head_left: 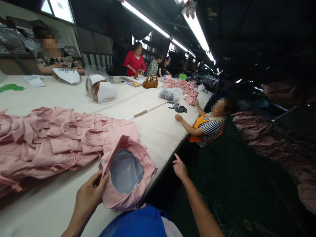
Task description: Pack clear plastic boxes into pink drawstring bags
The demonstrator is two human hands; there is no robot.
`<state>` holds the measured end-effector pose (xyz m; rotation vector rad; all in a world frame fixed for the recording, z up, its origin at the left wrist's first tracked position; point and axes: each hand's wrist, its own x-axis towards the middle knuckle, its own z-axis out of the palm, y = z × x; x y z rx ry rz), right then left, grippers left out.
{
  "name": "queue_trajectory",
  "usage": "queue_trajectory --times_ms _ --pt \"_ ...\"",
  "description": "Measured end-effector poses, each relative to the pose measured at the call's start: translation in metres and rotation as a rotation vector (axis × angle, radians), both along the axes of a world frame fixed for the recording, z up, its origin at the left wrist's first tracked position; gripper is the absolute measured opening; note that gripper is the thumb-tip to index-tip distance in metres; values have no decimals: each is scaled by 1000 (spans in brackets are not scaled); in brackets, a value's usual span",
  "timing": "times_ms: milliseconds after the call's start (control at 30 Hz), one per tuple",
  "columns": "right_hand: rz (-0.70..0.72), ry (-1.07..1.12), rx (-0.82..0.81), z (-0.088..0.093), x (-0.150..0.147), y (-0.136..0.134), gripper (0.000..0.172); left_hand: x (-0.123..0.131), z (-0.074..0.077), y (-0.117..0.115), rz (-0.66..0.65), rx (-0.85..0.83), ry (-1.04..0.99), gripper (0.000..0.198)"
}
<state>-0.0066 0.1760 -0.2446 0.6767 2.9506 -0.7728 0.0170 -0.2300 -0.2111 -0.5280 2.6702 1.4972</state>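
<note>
A pink fabric bag (pixel 145 164) stands at the table's near edge with its mouth facing me. Inside it lies a clear plastic lining or packet (pixel 124 171); which of these it is I cannot tell. My left hand (pixel 92 191) pinches the left side of the bag's rim between thumb and fingers. Off to the right, past the table edge, my right hand (pixel 180 168) is in the air, apart from the bag, with its index finger stretched out and nothing in it. A row of overlapping pink bags (pixel 61 138) covers the table left of the open one.
Across the white table (pixel 153 131) lie plastic-wrapped packages (pixel 106 90), brown bags (pixel 150 82) and more pink bags (pixel 190 90). A co-worker in an orange apron (pixel 197 123) sits at the right edge; several others are farther back. Pink pieces (pixel 256 131) hang at right.
</note>
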Motion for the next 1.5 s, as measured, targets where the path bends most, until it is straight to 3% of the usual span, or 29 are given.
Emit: queue_trajectory --times_ms 67,133,167,200,333,433,600,867,1367,1500 --pt "14 130 -232 15 -22 -8 57 -1 8 6 1 -53 14 60" --pt "55 181 -429 25 -33 -31 34 -2 14 11 -8 -74 33 59" --pt "93 157 -490 28 -35 -46 31 -3 15 13 -23 -67 45 58" --pt "146 124 -539 30 -36 -63 37 -4 16 14 -40 -54 58 57" --pt "373 217 -548 31 -32 -126 39 -9 15 22 -110 13 90 53" --pt "382 325 -561 28 -28 -159 43 -12 13 33 -196 59 118 50" --pt "437 211 -786 24 -20 -192 38 -16 13 56 -225 24 172 48" --pt "320 272 -934 22 -6 -202 32 -12 12 64 -212 -56 186 45" --pt "462 461 -637 33 1 -205 31 -12 7 72 -213 -161 216 38" --pt "485 420 -746 36 -2 -197 38 -14 5 60 -273 -55 184 40"
